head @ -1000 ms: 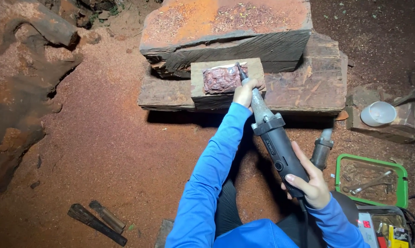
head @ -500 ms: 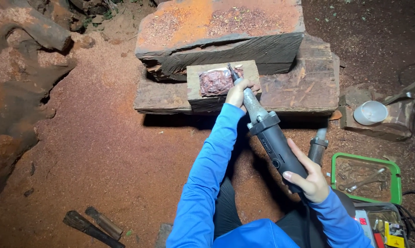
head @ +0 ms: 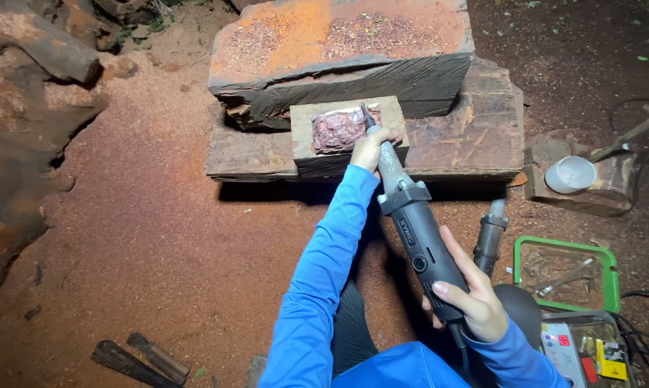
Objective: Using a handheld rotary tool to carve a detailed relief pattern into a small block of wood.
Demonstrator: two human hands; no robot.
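Gripping the rear body of a grey power carving tool (head: 418, 241), the right hand (head: 472, 302) has its fingers wrapped around the casing just above where the cord leaves it. The left hand (head: 371, 147) is closed around the slim metal neck of the same tool, close to the tip, with the blue sleeve (head: 324, 273) running back toward the body. The tip rests on the right edge of a reddish carved patch (head: 337, 128) sunk into the top of a small wooden block (head: 346, 144). That block sits on a wide, flat slab of dark wood (head: 475, 136), and a second thick slab with an orange, dusty top (head: 339, 36) lies tilted just behind it.

Red sawdust covers the ground (head: 159, 215) all around. To the left lies a big rough log (head: 30, 50). At the lower left two dark chisels (head: 141, 359) lie side by side on the dust. To the right of the slab a white cup (head: 570, 174) stands on a small chunk of wood (head: 590, 190). Near the right hand, a second grey tool (head: 490, 237) stands upright, just beside a green tray (head: 565, 269) with a few metal bits in it. Another clear-lidded box (head: 583, 348) with small parts is at the lower right corner, with black cables next to it.
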